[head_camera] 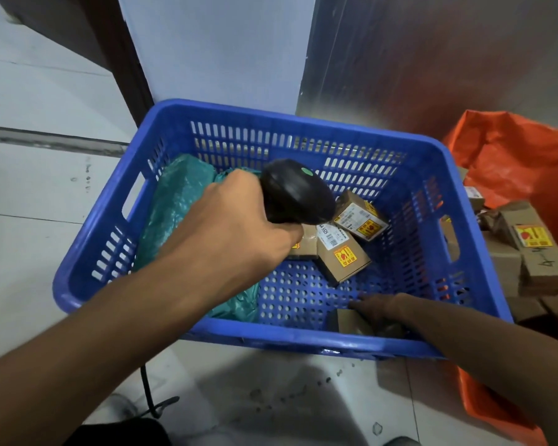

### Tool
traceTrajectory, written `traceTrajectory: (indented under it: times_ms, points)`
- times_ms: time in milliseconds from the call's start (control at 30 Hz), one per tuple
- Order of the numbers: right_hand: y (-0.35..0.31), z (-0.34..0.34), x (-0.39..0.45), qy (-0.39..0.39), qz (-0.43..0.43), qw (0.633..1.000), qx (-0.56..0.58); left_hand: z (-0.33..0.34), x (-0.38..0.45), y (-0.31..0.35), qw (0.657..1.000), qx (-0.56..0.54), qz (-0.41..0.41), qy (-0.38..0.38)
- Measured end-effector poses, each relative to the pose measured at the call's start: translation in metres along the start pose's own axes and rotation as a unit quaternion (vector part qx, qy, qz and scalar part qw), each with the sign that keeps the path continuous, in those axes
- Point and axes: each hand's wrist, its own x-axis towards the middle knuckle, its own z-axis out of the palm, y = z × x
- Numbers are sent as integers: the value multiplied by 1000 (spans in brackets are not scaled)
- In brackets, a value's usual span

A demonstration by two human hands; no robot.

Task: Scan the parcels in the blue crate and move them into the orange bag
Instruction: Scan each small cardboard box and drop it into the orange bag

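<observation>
The blue crate (pixel 458 175) stands on the floor in front of me. My left hand (pixel 236 226) grips a black barcode scanner (pixel 295 193) over the crate's middle, its head above several small brown parcels with yellow stickers (pixel 343 255). A teal plastic mailer (pixel 174 204) lies along the crate's left side. My right hand (pixel 379 309) reaches into the crate's near right corner and rests on a small brown box (pixel 350 320); the crate rim hides part of its fingers. The orange bag (pixel 509 162) sits to the right with brown parcels (pixel 525 239) inside.
A pale wall panel and a dark metal surface rise behind the crate. The floor is light tile with dirt specks. The scanner's black cable (pixel 149 391) trails on the floor near my left forearm.
</observation>
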Motion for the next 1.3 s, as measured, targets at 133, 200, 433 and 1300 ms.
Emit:
traceTrajectory:
  times_ms: [133, 200, 433, 1300]
  points:
    - [7, -6, 6, 12, 3, 1000, 25, 1, 2, 0, 1000, -2, 2, 1]
    - [10, -10, 3, 9, -2, 1000, 26, 2, 3, 1, 1000, -2, 3, 3]
    - [11, -34, -1, 39, 20, 995, 95, 3, 2, -3, 1000, 3, 2, -1]
    - [15, -161, -153, 195, -77, 830, 517, -4, -16, 9, 999, 23, 31, 14]
